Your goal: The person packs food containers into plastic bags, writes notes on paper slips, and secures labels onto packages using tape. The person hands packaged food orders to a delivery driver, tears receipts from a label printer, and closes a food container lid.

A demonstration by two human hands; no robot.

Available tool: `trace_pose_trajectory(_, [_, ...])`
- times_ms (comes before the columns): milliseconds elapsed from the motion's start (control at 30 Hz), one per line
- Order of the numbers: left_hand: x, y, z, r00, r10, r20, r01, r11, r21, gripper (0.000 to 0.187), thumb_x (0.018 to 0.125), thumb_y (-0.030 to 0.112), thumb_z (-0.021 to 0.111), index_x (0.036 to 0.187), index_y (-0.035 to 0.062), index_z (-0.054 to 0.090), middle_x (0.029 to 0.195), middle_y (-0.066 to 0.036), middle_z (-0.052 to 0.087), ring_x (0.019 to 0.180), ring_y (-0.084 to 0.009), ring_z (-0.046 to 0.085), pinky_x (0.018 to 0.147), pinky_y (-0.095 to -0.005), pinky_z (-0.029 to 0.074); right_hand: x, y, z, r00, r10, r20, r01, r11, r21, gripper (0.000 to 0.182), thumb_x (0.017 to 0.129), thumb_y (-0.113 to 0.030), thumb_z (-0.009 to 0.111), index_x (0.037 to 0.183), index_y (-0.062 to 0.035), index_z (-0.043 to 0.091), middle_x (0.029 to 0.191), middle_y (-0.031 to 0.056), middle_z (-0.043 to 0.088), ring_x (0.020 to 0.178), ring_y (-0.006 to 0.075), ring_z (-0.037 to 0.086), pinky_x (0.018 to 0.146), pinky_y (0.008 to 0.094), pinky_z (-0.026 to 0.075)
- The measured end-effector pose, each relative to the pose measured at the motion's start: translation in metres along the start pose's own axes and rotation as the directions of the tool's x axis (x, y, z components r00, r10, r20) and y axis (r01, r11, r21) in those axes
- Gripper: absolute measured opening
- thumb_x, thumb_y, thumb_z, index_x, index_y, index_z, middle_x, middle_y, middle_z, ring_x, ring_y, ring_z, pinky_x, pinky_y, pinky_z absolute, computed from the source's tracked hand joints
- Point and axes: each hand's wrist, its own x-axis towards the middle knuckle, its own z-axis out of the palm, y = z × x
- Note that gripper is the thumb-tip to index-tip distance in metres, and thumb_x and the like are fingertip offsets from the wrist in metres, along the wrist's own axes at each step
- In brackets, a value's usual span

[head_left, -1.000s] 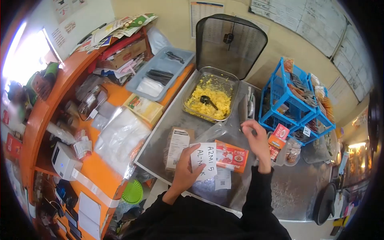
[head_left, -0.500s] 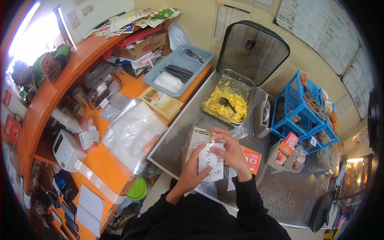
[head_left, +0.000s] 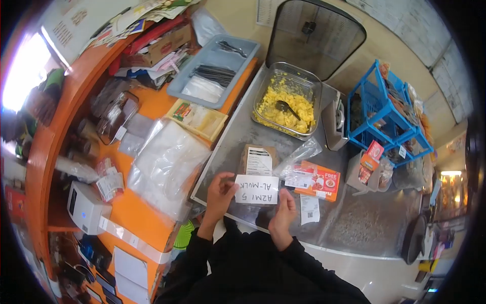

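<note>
My left hand is closed on the left edge of a white paper label with handwriting in black marker, which reads upside down from here. My right hand is at the label's right edge, its fingers curled together. Whether it pinches the label or something small, I cannot make out. Behind the label, a brown package with a printed slip on it lies on the metal counter. Beside it are a clear plastic bag, an orange-and-white leaflet and a printed receipt.
A glass dish of yellow food with a black spoon stands behind the package. Blue baskets sit at the right. On the orange desk are plastic bags, a blue-grey tray and a label printer. A person's hand shows far left.
The label has turned from upright to sideways and moved down over the package. My right hand has moved from its top to its right edge. The view has tilted down.
</note>
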Motion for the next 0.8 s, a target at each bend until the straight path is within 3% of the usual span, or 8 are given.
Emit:
trace_pose_trajectory(200, [0.023,-0.048,0.0,0.985,0.15,0.081,-0.159,0.982,0.106,0.018,0.092,0.001,0.059,0.109,0.0019,0.062,0.089,-0.003,0.063,0.083,-0.0089,0.059,0.073,-0.0216,0.046,0.006,0.032,0.002,0.984,-0.045,-0.172,0.029,0.996,-0.089,0.019,0.09,-0.017,0.07,0.097,-0.0002,0.067,0.093,0.0038,0.067,0.084,0.0088,0.059,0.077,0.0242,0.047])
trace_pose_trajectory(400, [0.012,-0.055,0.01,0.972,0.231,0.048,-0.235,0.924,0.302,0.016,0.096,0.003,0.052,0.104,0.0021,0.067,0.095,-0.007,0.06,0.083,-0.0133,0.057,0.074,-0.024,0.045,0.023,0.057,-0.013,0.981,0.134,-0.141,-0.157,0.973,-0.167,0.02,0.091,-0.019,0.068,0.099,-0.0014,0.066,0.092,0.0042,0.064,0.082,0.0094,0.055,0.073,0.023,0.044])
trace_pose_trajectory(500, [0.008,-0.058,0.015,0.941,0.338,0.005,-0.317,0.877,0.36,0.018,0.096,0.003,0.05,0.104,0.0019,0.066,0.094,-0.008,0.059,0.086,-0.0173,0.057,0.075,-0.0264,0.045,0.037,0.052,-0.02,0.999,0.019,-0.035,-0.032,0.91,-0.414,0.016,0.088,-0.014,0.065,0.1,-0.0028,0.065,0.083,0.0049,0.066,0.078,0.0116,0.06,0.07,0.0243,0.046])
trace_pose_trajectory(600, [0.005,-0.063,0.017,0.928,0.373,0.008,-0.348,0.856,0.383,0.018,0.095,0.006,0.052,0.106,0.0028,0.065,0.098,-0.01,0.057,0.094,-0.0224,0.055,0.082,-0.0303,0.043,0.042,-0.022,-0.034,0.917,0.229,0.326,0.219,0.394,-0.893,0.017,0.09,-0.017,0.064,0.098,-0.0022,0.067,0.076,0.0056,0.067,0.07,0.0144,0.063,0.064,0.0271,0.048])
trace_pose_trajectory(633, [0.006,-0.065,0.017,0.926,0.377,0.011,-0.35,0.849,0.396,0.018,0.094,0.008,0.054,0.108,0.0032,0.065,0.101,-0.011,0.056,0.097,-0.0242,0.054,0.085,-0.0318,0.043,0.059,-0.019,-0.058,0.89,0.163,0.427,0.356,0.339,-0.871,0.018,0.084,-0.019,0.064,0.093,-0.0041,0.068,0.076,0.0105,0.069,0.071,0.0205,0.069,0.063,0.0336,0.051])
trace_pose_trajectory(700, [-0.001,-0.054,0.026,0.917,0.399,-0.008,-0.342,0.795,0.501,0.021,0.093,0.011,0.056,0.111,0.0041,0.064,0.111,-0.014,0.051,0.103,-0.0268,0.051,0.09,-0.0346,0.041,0.077,-0.076,-0.052,0.873,0.04,0.485,0.365,0.604,-0.708,0.021,0.087,-0.024,0.063,0.091,-0.0054,0.071,0.078,0.0097,0.07,0.071,0.0199,0.069,0.065,0.0332,0.052])
trace_pose_trajectory(733, [-0.008,-0.052,0.029,0.914,0.405,-0.025,-0.323,0.764,0.558,0.022,0.092,0.013,0.057,0.112,0.0045,0.064,0.116,-0.015,0.049,0.106,-0.0281,0.05,0.092,-0.036,0.04,0.106,-0.099,-0.055,0.862,-0.213,0.46,0.506,0.375,-0.776,0.019,0.091,-0.021,0.06,0.091,-0.0052,0.07,0.074,0.0069,0.068,0.072,0.0176,0.068,0.066,0.03,0.051])
trace_pose_trajectory(800, [-0.018,-0.056,0.036,0.912,0.406,-0.053,-0.298,0.748,0.593,0.03,0.092,0.015,0.058,0.12,0.0071,0.062,0.129,-0.018,0.038,0.113,-0.0317,0.044,0.098,-0.0397,0.036,0.177,-0.161,-0.038,0.655,-0.534,0.535,0.755,0.438,-0.488,0.02,0.094,-0.015,0.057,0.107,-0.0005,0.064,0.094,0.0112,0.069,0.08,0.0199,0.064,0.074,0.0305,0.05])
